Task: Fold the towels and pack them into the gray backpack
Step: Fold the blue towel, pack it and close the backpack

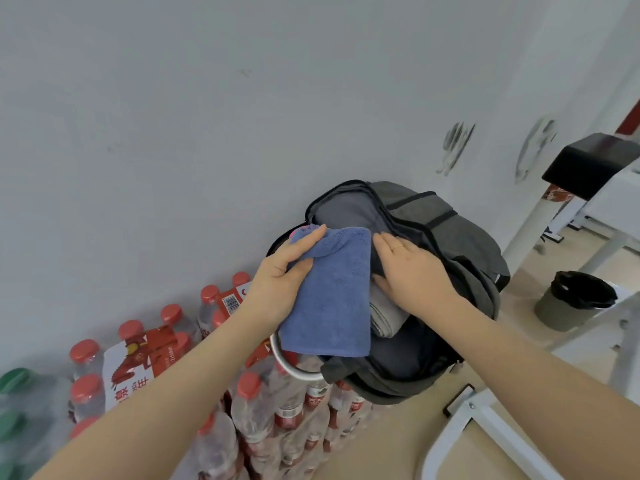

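Note:
The gray backpack lies unzipped and wide open in the middle of the head view, on a round metal-rimmed stand. A folded blue towel hangs over the bag's opening, and my left hand grips its upper left edge between thumb and fingers. A bit of pink cloth shows just past my fingertips. My right hand rests flat, fingers straight, on the bag's dark inside next to the towel. Under that hand lies a folded grey towel inside the bag.
Shrink-wrapped packs of red-capped water bottles crowd the floor at lower left against the white wall. A bin with a black liner stands at right, beside white table legs and a white frame.

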